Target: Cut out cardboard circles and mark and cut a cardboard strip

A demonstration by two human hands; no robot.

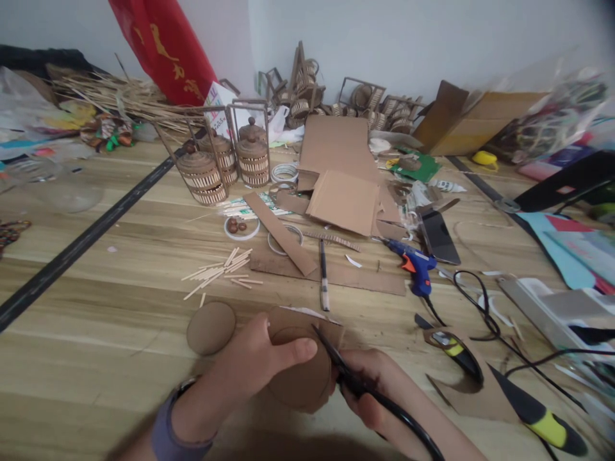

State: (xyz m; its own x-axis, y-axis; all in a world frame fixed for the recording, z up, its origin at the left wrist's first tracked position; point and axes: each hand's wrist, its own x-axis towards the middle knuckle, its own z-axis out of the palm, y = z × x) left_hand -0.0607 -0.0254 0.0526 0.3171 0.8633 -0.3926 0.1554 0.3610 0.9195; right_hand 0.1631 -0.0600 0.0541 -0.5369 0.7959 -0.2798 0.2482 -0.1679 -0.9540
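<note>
My left hand grips a piece of brown cardboard, its thumb lying across the top face. A round outline is drawn on that cardboard. In my right hand is a pair of black-handled scissors, the blade lying over the cardboard's right side near the outline. How far the blades are apart I cannot make out. A cut cardboard disc lies flat on the table just left of my left hand. Beyond the cardboard lies a pen.
Thin wooden sticks lie left of centre. To the right are a blue glue gun with its cord, a phone and a yellow-black tool. Small lidded baskets and cardboard sheets stand or lie farther back.
</note>
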